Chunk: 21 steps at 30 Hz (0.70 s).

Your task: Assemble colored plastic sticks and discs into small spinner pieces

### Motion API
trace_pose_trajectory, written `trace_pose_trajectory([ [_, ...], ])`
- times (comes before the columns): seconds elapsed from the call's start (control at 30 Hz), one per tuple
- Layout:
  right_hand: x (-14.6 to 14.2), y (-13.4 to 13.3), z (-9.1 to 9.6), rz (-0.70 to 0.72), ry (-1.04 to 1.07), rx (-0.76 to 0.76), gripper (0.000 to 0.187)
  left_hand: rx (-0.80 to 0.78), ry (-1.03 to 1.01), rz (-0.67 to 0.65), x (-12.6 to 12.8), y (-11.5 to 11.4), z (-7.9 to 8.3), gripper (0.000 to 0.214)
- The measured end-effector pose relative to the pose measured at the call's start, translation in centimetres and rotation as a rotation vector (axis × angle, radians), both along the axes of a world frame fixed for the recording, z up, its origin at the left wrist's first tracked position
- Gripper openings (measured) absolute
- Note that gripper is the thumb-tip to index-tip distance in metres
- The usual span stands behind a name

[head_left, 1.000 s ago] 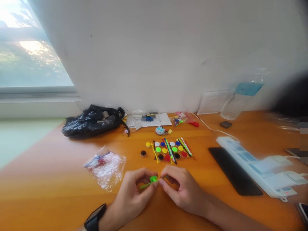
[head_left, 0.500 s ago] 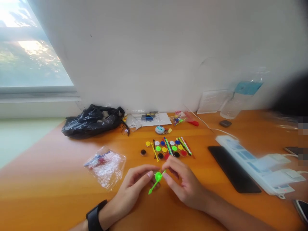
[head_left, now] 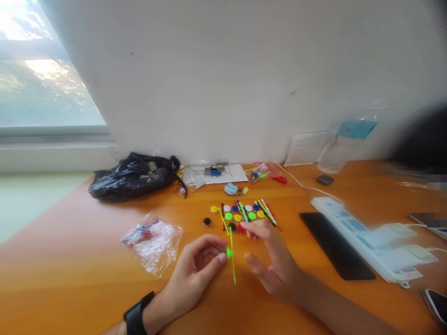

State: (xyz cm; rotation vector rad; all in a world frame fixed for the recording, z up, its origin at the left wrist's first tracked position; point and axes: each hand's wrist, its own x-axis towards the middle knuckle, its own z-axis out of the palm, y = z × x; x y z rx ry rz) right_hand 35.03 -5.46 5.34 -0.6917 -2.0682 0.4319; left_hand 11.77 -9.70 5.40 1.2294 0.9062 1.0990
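My left hand [head_left: 199,261], with a dark watch on its wrist, pinches a green arrow spinner [head_left: 229,253] by its base. The spinner's thin arrow [head_left: 233,267] is seen nearly edge-on, running up and down. To the right of it my right hand [head_left: 274,260] is open, thumb and fingers apart, touching nothing I can see. Just beyond the hands lie several round colored discs [head_left: 252,216] and slim arrows in rows, partly hidden by my right fingers. A black disc [head_left: 207,222] sits apart on the left, near a yellow arrow [head_left: 223,221].
A clear plastic bag [head_left: 152,244] lies on the left, with a black bag [head_left: 132,179] behind it. On the right are a black slab [head_left: 335,244], a white power strip [head_left: 359,237] with plugs, and a phone [head_left: 435,304]. A plastic bottle [head_left: 333,153] stands at the back.
My right hand has let go of the green arrow and opened, moving off to the right. The spinner's arrow has turned from slanted to nearly upright in view.
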Motion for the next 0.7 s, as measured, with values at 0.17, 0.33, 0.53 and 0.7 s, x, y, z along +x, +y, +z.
trace_pose_trajectory([
  [0.17,-0.3,-0.1,0.6,0.226,-0.086,-0.296,0.045,0.035,0.029,0.041,-0.2,0.0,-0.3,0.027],
  [0.33,-0.6,0.2,0.8,0.315,-0.027,-0.486,0.062,0.031,0.046,0.067,-0.3,0.2,-0.6,0.030],
  [0.53,-0.4,0.4,-0.1,0.233,-0.051,-0.470,0.056,0.009,0.038,0.066,-0.2,0.1,-0.4,0.030],
  [0.7,-0.5,0.3,0.1,0.191,-0.051,-0.467,0.055,0.001,0.054,0.077,-0.2,0.3,-0.5,0.031],
])
